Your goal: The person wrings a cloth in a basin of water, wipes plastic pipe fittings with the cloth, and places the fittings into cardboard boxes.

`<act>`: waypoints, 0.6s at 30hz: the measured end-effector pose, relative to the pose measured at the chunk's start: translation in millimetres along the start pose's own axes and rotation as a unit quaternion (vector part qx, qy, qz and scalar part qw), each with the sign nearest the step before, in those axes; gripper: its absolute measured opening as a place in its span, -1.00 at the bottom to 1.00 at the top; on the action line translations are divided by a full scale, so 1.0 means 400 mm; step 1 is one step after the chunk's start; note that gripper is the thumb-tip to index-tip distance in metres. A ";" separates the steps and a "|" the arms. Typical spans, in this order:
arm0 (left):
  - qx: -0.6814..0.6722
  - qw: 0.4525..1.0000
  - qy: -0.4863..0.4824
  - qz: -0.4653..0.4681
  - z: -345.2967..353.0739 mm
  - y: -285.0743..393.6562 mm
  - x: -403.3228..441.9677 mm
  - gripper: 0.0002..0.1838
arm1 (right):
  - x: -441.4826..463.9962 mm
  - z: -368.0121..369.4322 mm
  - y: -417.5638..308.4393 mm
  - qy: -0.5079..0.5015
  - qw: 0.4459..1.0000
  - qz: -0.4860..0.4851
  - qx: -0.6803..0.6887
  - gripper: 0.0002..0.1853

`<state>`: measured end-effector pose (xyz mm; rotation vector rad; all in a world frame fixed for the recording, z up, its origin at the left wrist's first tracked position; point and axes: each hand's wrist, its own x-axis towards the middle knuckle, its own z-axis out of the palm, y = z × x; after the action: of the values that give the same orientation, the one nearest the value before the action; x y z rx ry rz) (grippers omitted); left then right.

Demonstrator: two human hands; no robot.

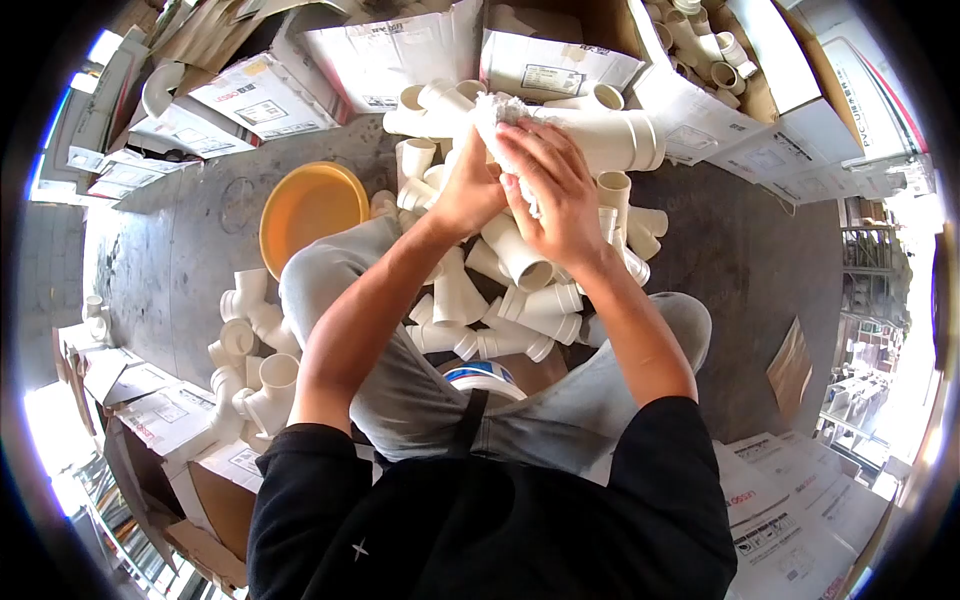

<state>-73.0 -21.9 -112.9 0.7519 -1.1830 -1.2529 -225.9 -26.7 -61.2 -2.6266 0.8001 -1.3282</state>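
A crumpled white cloth (500,110) is pressed between my two hands, above a pile of cream plastic pipe fittings (455,290). My left hand (472,190) is closed on the cloth from the left, with its thumb side up. Over the right side of the cloth, my right hand (552,190) curves its fingers, pressing it toward the left hand. Whether a fitting is inside the cloth is hidden by my fingers. Just beyond my right hand lies a large pipe fitting (625,140) with a ringed end.
A yellow basin (315,215) stands on the floor by my left knee. Cardboard boxes (565,70) line the far side, and one box (790,90) at the right holds fittings. More fittings (270,390) lie at the left. A cardboard piece (790,368) lies at the right.
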 end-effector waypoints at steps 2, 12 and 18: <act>-0.012 1.000 -0.003 -0.020 -0.012 -0.003 0.000 -0.07 | -0.004 -0.006 0.037 -0.020 0.997 -0.044 -0.052 -0.56; 0.118 0.992 0.006 -0.046 -0.017 0.064 -0.006 -0.06 | -0.034 -0.095 0.225 0.072 0.961 0.191 -0.186 -0.77; 0.352 0.925 0.010 0.143 -0.013 0.101 0.009 -0.16 | -0.042 -0.032 0.134 0.024 0.971 0.226 -0.069 -0.57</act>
<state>-55.8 -17.8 -76.1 1.0557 -1.6826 -0.5554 -265.8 -62.4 -82.1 -2.3043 1.4391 -1.2417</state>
